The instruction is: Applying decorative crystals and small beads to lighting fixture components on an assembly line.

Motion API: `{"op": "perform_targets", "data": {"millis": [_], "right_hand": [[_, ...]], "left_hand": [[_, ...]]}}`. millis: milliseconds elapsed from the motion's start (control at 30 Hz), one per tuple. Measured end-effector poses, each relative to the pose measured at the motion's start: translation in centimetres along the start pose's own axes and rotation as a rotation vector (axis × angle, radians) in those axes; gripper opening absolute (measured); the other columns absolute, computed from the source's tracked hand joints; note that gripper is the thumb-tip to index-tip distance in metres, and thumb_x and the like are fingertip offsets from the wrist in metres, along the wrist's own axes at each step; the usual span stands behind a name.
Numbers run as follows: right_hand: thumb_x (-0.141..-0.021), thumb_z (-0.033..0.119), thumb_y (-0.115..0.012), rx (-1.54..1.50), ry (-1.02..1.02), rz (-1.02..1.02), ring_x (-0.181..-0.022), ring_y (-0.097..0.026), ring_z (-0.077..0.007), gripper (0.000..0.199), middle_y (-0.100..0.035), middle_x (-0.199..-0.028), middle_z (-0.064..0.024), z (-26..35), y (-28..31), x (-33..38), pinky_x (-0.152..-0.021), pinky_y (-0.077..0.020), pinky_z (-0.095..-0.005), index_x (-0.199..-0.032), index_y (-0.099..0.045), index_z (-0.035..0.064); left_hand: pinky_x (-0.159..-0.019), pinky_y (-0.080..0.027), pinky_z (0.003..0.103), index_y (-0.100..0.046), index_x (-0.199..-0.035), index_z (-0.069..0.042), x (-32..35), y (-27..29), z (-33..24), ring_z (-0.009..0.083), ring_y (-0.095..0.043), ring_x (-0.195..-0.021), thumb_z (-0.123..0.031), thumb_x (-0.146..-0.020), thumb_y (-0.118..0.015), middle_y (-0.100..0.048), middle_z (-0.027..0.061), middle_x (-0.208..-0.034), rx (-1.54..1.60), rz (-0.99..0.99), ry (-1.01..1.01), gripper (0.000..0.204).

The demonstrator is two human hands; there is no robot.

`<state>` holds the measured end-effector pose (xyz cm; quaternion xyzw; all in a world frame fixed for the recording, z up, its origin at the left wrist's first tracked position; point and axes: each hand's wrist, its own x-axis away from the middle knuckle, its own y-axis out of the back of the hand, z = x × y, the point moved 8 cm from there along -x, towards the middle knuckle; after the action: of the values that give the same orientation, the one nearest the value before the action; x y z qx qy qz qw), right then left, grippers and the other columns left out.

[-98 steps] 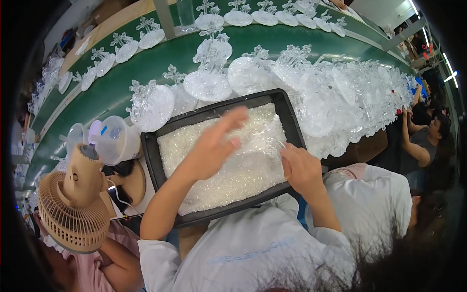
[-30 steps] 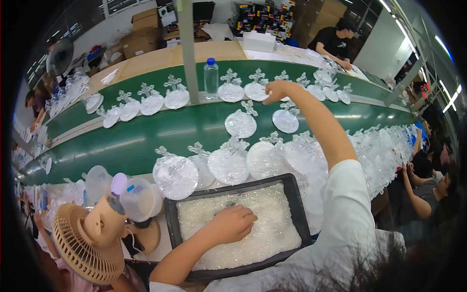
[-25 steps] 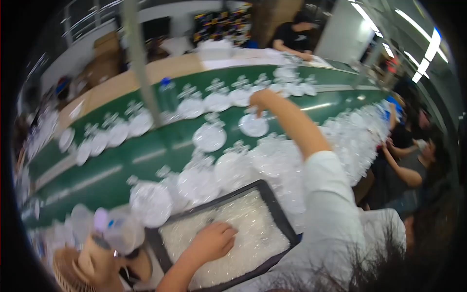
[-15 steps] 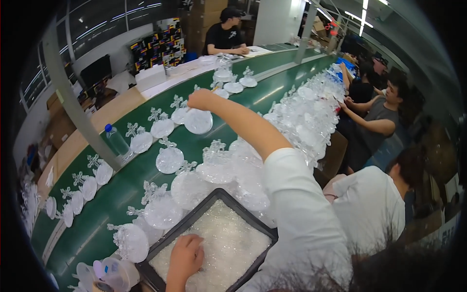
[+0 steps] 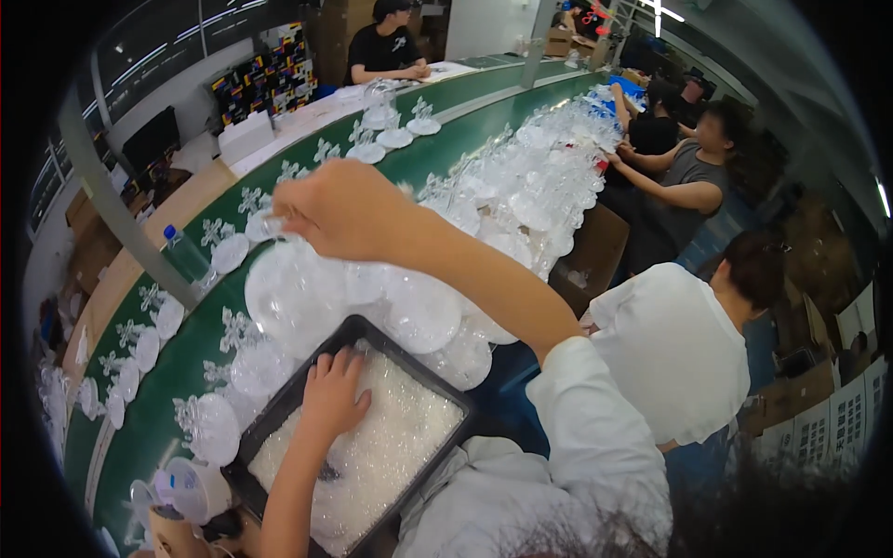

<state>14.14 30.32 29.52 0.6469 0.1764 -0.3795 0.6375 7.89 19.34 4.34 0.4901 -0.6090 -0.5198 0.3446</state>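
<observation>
My right hand (image 5: pixel 321 212) curls closed on the top of a whitish disc (image 5: pixel 293 293), seemingly so its face hangs free near other discs (image 5: pixel 212 430). My left hand (image 5: pixel 337 389), fingers spread, apparently empty, rests on beads (image 5: pixel 400 437) contained by a black tray (image 5: pixel 414 369).

7 o'clock tray (image 5: pixel 414 367): matt black plastic look. Beads (image 5: pixel 400 418) inside: glossy, rough, granular. 9 o'clock disc (image 5: pixel 298 293): smooth, glossy plastic. 8 o'clock green belt (image 5: pixel 174 379): smooth, slight sheen. 4 o'clock sleeve (image 5: pixel 605 409): matt cloth.
</observation>
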Motion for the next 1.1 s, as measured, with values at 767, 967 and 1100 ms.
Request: {"op": "perform_targets", "data": {"millis": [767, 967, 1100], "right_hand": [[-0.078, 0.01, -0.067, 0.074, -0.293, 0.648, -0.067, -0.067, -0.0334, 0.016, -0.065, -0.076, -0.0142, 8.0, -13.8, 17.8, -0.055, -0.0537, -0.0426, -0.088, -0.058, 0.0027], [-0.078, 0.022, -0.073, -0.148, -0.322, 0.772, -0.083, -0.067, -0.0334, 0.033, -0.068, -0.094, -0.0169, 6.2, -11.4, 18.8, -0.07, -0.0545, -0.0437, -0.106, -0.063, 0.0063], [-0.063, 0.033, -0.083, -0.228, 0.151, 0.709, -0.096, -0.064, -0.0268, 0.053, -0.066, -0.106, -0.0076, 7.9, -10.3, 17.8, -0.069, -0.053, -0.0391, -0.108, -0.065, 0.0106]], "left_hand": [[-0.09, -0.049, 0.049, -0.042, -0.14, -0.005, 10.1, -1.1, 2.3, 0.0451, -0.059, -0.104, -0.022, -0.09, -0.062, -0.05, 0.028, -0.124, 0.549, 0.099, 0.348, 0.057], [-0.096, -0.048, 0.046, -0.041, -0.141, -0.004, 11.3, -0.5, 2.6, 0.0451, -0.057, -0.11, -0.028, -0.084, -0.071, -0.047, 0.0273, -0.129, 0.499, 0.11, 0.37, 0.068], [-0.1, -0.046, 0.044, -0.038, -0.144, -0.002, 12.8, -3.0, 2.3, 0.0418, -0.055, -0.116, -0.032, -0.077, -0.079, -0.047, 0.0271, -0.132, 0.549, 0.359, 0.43, 0.084]]}}
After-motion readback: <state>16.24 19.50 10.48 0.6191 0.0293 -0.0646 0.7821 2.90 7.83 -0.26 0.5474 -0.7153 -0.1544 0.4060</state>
